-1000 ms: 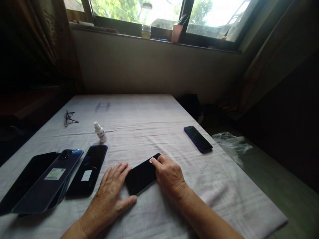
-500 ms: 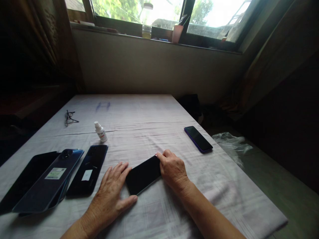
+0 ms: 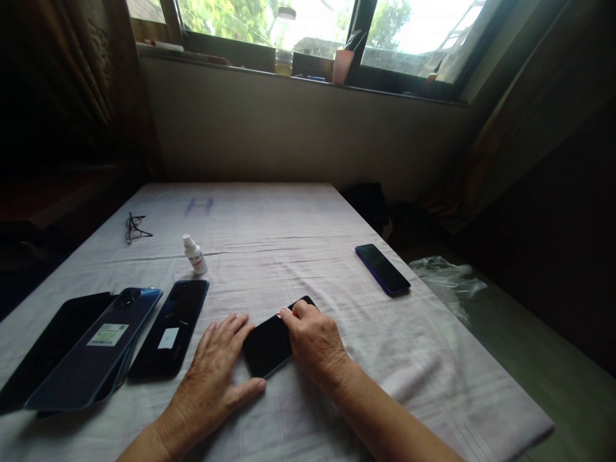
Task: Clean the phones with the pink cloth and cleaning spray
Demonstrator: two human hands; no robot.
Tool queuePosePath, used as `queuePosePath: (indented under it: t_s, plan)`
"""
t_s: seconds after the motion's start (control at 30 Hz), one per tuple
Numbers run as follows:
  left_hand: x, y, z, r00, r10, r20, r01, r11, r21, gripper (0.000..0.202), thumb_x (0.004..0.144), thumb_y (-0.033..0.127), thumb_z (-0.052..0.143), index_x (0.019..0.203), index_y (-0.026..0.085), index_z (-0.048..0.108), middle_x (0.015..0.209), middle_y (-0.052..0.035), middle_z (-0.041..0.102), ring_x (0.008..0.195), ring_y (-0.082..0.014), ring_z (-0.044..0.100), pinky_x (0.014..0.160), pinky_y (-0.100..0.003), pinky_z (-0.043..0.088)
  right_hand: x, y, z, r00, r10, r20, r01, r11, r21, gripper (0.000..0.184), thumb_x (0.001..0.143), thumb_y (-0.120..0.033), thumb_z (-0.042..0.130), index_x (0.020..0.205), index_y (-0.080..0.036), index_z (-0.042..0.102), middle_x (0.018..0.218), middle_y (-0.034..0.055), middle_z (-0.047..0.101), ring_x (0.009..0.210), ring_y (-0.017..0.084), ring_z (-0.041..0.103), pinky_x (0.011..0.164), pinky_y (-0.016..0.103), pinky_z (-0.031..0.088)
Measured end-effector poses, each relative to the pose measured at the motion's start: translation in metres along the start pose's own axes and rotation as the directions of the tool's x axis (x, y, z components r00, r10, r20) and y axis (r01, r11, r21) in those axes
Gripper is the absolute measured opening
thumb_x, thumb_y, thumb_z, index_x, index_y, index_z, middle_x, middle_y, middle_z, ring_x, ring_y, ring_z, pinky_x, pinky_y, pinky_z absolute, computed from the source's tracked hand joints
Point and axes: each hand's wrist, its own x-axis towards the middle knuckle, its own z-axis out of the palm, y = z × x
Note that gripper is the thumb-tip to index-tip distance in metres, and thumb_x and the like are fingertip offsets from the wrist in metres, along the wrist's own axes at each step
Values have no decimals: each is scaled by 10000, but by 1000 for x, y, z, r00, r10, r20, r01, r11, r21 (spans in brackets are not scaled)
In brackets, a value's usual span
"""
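Observation:
A black smartphone (image 3: 267,343) lies screen up on the cloth, between my two hands. My left hand (image 3: 217,359) rests flat with its fingers stretched; the fingertips meet the phone's left end and the thumb lies at its near corner. My right hand (image 3: 317,340) is closed and pressed on the screen, covering part of its right half. A small pinkish-white edge shows at its fingertips, but what it belongs to is hidden. Left of my left hand lies a dark phone (image 3: 185,308) with a white sticker, back up.
A pile of dark phone-like panels, the top one a bluish back cover (image 3: 81,372), lies at the left. Beyond stand a white bottle (image 3: 196,255) and eyeglasses (image 3: 136,228). Another phone (image 3: 384,269) lies near the right edge of the table (image 3: 269,212). Clear plastic (image 3: 447,279) lies past that edge.
My right hand has slid left across the phone's screen, uncovering its far right corner. My left hand and the phone have stayed in place.

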Motion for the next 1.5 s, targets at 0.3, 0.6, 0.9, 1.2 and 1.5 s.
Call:
queuePosePath:
  t_s: [0.3,0.6,0.9,1.2,1.5]
  plan:
    - [-1,0,0,1000,7,0,-7,1000,-24,875,743,478,802,1495,266,409,1544,-106,500,1452,-368,406,1226,-598,234,-7,-17,6,990,-135,-40,135,991,7,217,972,-209,605,1169,-239,692,967,58,698,788,189,634,611,273,404]
    - [0,-10,-13,983,134,125,-117,984,-132,527,895,372,662,1411,363,556,1507,-47,553,1454,-331,414,1212,-614,229,-13,-2,-1,1000,19,-22,-19,1000,22,233,972,-192,589,1147,-280,715,965,51,693,816,180,636,614,264,373]
    - [2,-7,-9,992,97,80,-87,988,-131,377,961,358,580,1334,383,627,1445,-28,612,1423,-308,460,1200,-619,253,-26,-17,5,988,-145,-48,148,988,49,197,947,-176,605,1103,-237,709,929,56,684,759,171,613,609,257,361]
    - [3,-7,-10,993,76,90,-61,985,-161,336,943,326,579,1271,345,648,1425,-41,626,1420,-306,461,1200,-630,237,-35,-26,10,962,-239,-135,250,966,67,177,997,-191,539,1103,-210,679,881,45,670,727,178,607,604,274,370]
    - [5,-3,-13,994,57,89,-40,983,-181,247,920,303,597,1158,306,666,1407,-52,637,1411,-303,473,1206,-615,222,-40,-33,12,928,-301,-218,319,946,54,100,970,-166,557,970,-207,648,799,16,641,654,177,579,547,300,345]
